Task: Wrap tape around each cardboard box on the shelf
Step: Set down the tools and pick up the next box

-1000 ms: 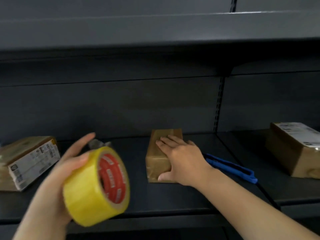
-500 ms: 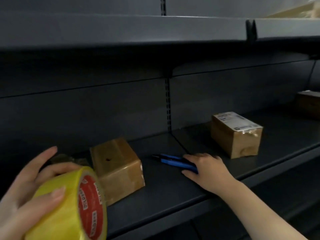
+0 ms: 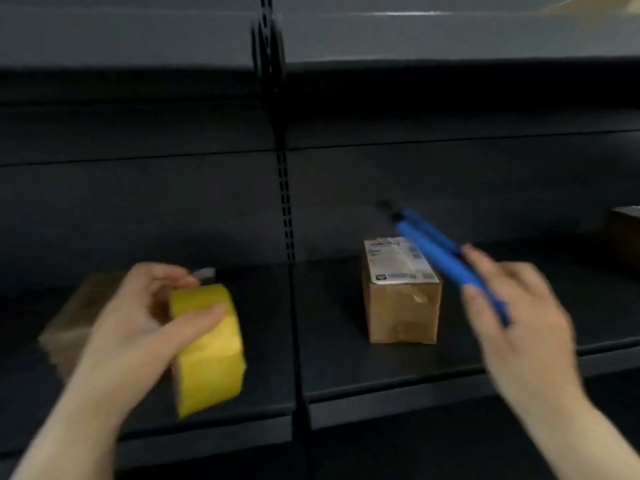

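My left hand (image 3: 138, 320) grips a yellow tape roll (image 3: 207, 348) in front of the dark shelf (image 3: 346, 375). Behind that hand a taped cardboard box (image 3: 69, 323) sits on the shelf, mostly hidden and blurred. A cardboard box with a white label (image 3: 401, 292) stands on the shelf right of the upright. My right hand (image 3: 519, 313) holds blue-handled scissors (image 3: 446, 258) in the air, just right of and above that labelled box, tips pointing up-left.
A slotted vertical upright (image 3: 285, 209) divides the two shelf bays. Another box (image 3: 627, 237) shows at the far right edge. An upper shelf (image 3: 415, 36) overhangs; a pale object (image 3: 588, 8) lies on it at top right.
The view has swung right. My right hand has picked the blue scissors up off the shelf and lifted them beside the labelled box. My left hand moved right with the tape roll.
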`<state>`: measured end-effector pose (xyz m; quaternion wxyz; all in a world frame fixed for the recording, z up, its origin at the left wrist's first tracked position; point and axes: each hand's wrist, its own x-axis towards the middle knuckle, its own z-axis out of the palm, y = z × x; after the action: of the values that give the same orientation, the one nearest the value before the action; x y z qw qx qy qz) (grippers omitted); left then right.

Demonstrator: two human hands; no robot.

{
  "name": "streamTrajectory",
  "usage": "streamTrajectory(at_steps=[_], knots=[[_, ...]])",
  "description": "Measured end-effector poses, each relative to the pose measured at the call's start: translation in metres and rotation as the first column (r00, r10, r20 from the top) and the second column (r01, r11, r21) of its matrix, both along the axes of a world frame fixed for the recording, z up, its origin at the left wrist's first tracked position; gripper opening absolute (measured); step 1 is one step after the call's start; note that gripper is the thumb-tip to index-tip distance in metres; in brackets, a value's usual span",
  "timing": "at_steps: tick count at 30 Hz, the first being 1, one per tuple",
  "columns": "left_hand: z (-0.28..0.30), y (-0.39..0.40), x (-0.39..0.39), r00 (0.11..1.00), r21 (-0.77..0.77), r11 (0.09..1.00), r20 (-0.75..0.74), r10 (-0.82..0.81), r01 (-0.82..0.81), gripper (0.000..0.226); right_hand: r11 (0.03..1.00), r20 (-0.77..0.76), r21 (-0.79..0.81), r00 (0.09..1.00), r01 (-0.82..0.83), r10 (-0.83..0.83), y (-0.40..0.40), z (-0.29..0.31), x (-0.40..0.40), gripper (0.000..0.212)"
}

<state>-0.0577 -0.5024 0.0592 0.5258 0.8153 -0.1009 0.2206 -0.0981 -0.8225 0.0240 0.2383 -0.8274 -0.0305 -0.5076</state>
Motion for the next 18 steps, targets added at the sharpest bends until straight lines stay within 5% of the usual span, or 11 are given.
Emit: streamTrajectory(at_steps=[4,9,14,15,18], knots=[[-0.009,-0.067,0.023,0.98,0.438,0.894,-0.119,0.162,-0.095,0.051,0.956,-0.27,0.13,0.937,0.265,-0.223,-0.091,-0.015,0.017,0.043],[-0.015,-0.121,0.062,0.946,0.629,0.777,-0.24,0.219,-0.02,0.049,0.938,-0.66,-0.016,0.701,0.345,-0.27,-0.128,-0.038,0.039,0.044],[-0.031,-0.145,0.085,0.92,0.672,0.74,-0.309,0.239,0.033,0.043,0.882,-0.719,-0.335,0.515,0.332,-0.467,-0.128,-0.031,0.043,0.053],[-0.035,-0.145,0.088,0.917,0.674,0.739,-0.309,0.253,0.023,0.045,0.887,-0.71,-0.329,0.535,0.323,-0.458,-0.122,-0.027,0.042,0.055],[-0.041,-0.142,0.094,0.917,0.694,0.719,-0.276,0.288,-0.017,0.053,0.961,-0.551,-0.187,0.788,0.206,-0.276,-0.088,-0.005,0.037,0.057]])
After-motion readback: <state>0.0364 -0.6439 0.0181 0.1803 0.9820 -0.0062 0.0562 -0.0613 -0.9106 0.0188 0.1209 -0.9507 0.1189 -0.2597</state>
